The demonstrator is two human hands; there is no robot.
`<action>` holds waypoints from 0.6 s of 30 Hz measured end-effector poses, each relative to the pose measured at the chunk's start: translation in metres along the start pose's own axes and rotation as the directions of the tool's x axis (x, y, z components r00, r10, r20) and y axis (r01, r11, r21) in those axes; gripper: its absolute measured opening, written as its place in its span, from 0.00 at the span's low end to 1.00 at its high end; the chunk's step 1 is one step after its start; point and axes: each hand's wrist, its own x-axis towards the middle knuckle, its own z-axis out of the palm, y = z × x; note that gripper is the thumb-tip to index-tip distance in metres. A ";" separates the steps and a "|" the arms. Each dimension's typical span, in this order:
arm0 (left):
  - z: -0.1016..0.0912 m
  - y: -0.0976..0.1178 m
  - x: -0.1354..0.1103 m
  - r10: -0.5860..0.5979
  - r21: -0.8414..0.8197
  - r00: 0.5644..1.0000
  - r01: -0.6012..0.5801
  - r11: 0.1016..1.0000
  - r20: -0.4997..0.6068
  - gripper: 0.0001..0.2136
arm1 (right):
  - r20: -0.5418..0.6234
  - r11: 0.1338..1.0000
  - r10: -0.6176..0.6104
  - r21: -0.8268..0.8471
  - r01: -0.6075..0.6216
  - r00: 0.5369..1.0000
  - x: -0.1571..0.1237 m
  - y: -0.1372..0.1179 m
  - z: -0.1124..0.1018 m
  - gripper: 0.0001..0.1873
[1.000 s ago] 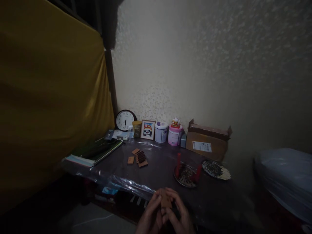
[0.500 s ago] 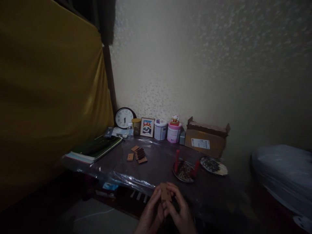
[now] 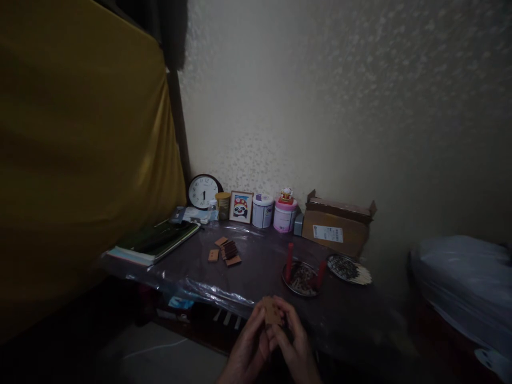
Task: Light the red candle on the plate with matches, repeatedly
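Note:
In front of the table's near edge, a small brown cardboard box [image 3: 272, 311], which looks like a matchbox, is held upright between both hands. My left hand [image 3: 253, 333] pinches its left side. My right hand [image 3: 293, 332] closes round its right side, the thumb at the lower front. Parts of the fingers behind the box are hidden. On the table farther left lies a small pile of similar brown boxes [image 3: 229, 250], some with dark faces up, and one single box [image 3: 213, 255] sits beside it.
On the table, a round dish [image 3: 285, 281] bears red candles [image 3: 289, 263]; another plate holds pale sticks [image 3: 362, 275] with dark ends. A clock [image 3: 204, 191], tins [image 3: 263, 211], a panda picture [image 3: 240, 207] and a carton [image 3: 332, 232] line the wall. Books [image 3: 154, 242] lie left.
The view has shifted very slightly. Both hands stay on the small box, which is turned a little between the fingers.

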 end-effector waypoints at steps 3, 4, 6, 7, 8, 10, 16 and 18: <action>-0.001 -0.001 0.000 -0.002 0.013 1.000 0.002 1.000 0.010 0.09 | -0.006 1.000 0.015 0.014 -0.015 1.000 0.000 -0.003 0.001 0.19; -0.002 -0.001 0.000 -0.004 0.017 1.000 0.004 1.000 0.011 0.09 | -0.006 1.000 0.016 0.016 -0.016 1.000 0.000 -0.003 0.001 0.19; -0.003 -0.002 0.000 -0.007 0.018 1.000 0.007 1.000 0.011 0.08 | -0.005 1.000 0.016 0.014 -0.016 1.000 0.000 -0.004 0.002 0.19; -0.003 -0.002 0.000 -0.010 0.015 1.000 0.010 1.000 0.012 0.08 | -0.007 1.000 0.020 0.010 -0.020 1.000 0.000 -0.004 0.002 0.19; -0.003 -0.002 0.000 -0.012 0.011 1.000 0.012 1.000 0.013 0.08 | -0.012 1.000 0.025 0.006 -0.024 1.000 0.000 -0.004 0.002 0.19; -0.003 -0.002 -0.001 -0.013 0.009 1.000 0.013 1.000 0.013 0.09 | -0.028 1.000 0.024 0.000 -0.024 0.999 0.000 -0.003 0.002 0.20; -0.002 -0.005 0.000 -0.020 -0.006 1.000 0.020 1.000 -0.015 0.10 | -0.043 1.000 0.018 0.013 -0.017 0.999 -0.001 0.002 0.003 0.19; -0.001 -0.005 0.000 -0.030 -0.011 0.999 0.030 0.999 -0.021 0.10 | -0.052 0.999 0.031 0.028 -0.030 0.998 -0.001 0.003 0.005 0.19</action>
